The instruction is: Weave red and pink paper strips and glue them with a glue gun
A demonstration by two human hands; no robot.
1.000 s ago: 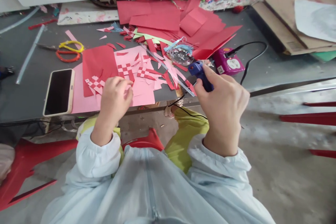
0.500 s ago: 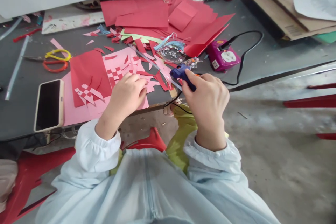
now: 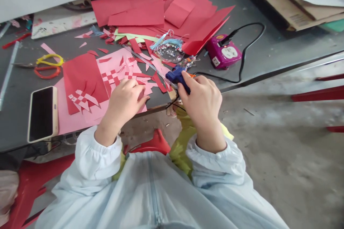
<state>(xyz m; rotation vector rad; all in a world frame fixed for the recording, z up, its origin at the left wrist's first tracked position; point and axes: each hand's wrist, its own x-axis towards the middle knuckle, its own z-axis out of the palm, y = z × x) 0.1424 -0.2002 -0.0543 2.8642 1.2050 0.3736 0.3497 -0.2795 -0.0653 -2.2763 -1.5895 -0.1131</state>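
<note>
My right hand (image 3: 201, 102) is wrapped around a blue hot glue gun (image 3: 177, 76), and a long translucent glue stick (image 3: 146, 62) lines up with it across the paper scraps. Over the edge of the pink paper (image 3: 75, 126), my left hand (image 3: 125, 100) hovers with its fingers curled and its thumb apart. Close to its fingertips lies a red-and-pink woven paper piece (image 3: 109, 76); the hand partly covers the scraps beneath. A second woven paper fish (image 3: 82, 99) with two small eyes rests on a red sheet (image 3: 83, 68) to the left.
Orange-and-yellow scissors (image 3: 48, 66) and a phone (image 3: 43, 114) lie at the left. Red paper sheets (image 3: 139, 16) pile up at the back, before them a clear dish of googly eyes (image 3: 170, 53). A purple power adapter (image 3: 224, 53) with a black cable stands right, near cardboard (image 3: 290, 7).
The view has shifted a little, moving the table things left and, on the right, slightly up. My left thumb has spread away from the fingers. My right hand still grips the glue gun.
</note>
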